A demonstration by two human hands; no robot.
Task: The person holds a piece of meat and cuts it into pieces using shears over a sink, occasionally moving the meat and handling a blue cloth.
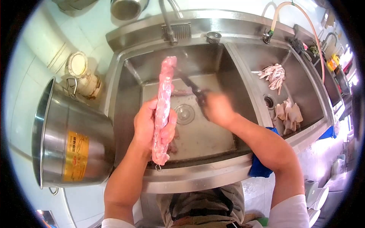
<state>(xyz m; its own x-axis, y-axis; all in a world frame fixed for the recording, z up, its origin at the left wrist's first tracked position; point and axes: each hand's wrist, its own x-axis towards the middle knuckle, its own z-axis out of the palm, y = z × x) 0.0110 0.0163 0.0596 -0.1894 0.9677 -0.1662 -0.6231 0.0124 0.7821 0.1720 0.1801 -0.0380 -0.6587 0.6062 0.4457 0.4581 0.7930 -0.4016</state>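
Over the left sink basin, my left hand (pixel 142 125) is closed around a long, pink strip of raw meat (pixel 164 98), held nearly upright. A small metal ring or hook (pixel 158 167) shows at its lower end. To its right, my right hand (pixel 218 109), smeared by motion, grips the dark handle of a knife (pixel 191 84). The narrow blade points up and left, its tip close to the upper part of the meat; whether it touches cannot be told. Below, another reddish piece of meat (pixel 181 92) lies on the basin floor, partly hidden by the hands.
The right basin (pixel 251 78) holds pale chicken feet (pixel 274 76) and pieces of pale raw poultry (pixel 289 114). A tall steel pot (pixel 97 140) stands left of the sink. At the back are a faucet (pixel 172 36) and a hose (pixel 300 9). A blue cloth (pixel 260 167) hangs over the front edge.
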